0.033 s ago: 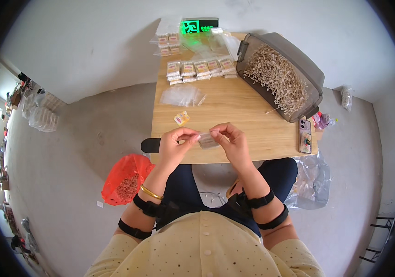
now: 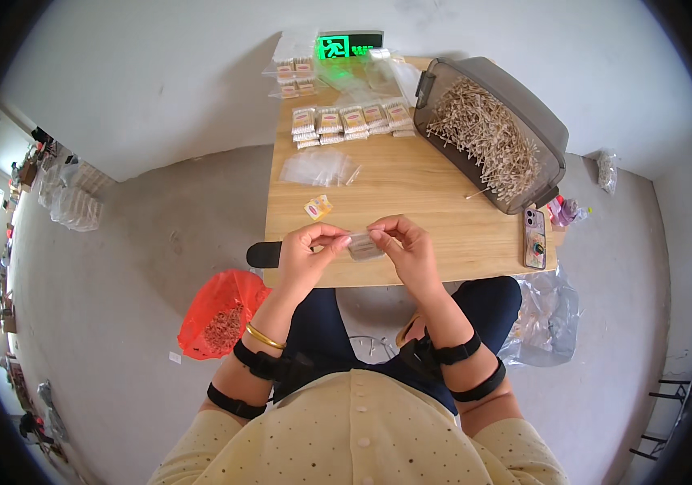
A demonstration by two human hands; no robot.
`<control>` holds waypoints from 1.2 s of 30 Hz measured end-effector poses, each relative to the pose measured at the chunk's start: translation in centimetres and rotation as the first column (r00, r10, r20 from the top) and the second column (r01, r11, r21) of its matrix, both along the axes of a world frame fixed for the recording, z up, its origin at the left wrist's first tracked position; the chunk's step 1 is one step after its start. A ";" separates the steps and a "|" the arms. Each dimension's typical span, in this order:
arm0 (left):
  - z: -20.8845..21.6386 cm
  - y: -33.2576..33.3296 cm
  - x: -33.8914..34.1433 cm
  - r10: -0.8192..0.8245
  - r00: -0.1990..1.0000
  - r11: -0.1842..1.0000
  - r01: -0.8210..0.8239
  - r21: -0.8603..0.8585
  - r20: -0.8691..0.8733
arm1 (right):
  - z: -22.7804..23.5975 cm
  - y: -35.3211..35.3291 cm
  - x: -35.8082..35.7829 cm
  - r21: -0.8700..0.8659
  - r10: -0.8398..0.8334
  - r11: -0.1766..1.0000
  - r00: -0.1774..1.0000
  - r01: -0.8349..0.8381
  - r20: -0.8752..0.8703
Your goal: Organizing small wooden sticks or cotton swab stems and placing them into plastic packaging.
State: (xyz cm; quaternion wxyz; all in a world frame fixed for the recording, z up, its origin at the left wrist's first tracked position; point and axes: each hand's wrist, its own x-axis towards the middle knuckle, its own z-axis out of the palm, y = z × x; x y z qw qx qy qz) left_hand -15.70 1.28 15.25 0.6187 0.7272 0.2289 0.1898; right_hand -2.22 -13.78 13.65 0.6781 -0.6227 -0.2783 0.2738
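Note:
Both hands meet over the near edge of a wooden table. Between them is a small clear plastic bag; my left hand pinches its left end and my right hand grips its right side. What the bag contains cannot be made out. A small yellow packet lies on the table just beyond my left hand. Further back sits a loose pile of empty clear bags.
A grey bin full of thin wooden sticks stands at the back right. Rows of filled packets lie at the back, near a green lit sign. A phone lies right. A red bag sits on the floor at left.

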 end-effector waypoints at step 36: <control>-2.6 0.4 3.1 -0.002 0.998 0.938 -0.020 0.346 0.062 | -3.0 0.2 2.0 -0.086 -0.140 0.982 0.950 0.171 0.280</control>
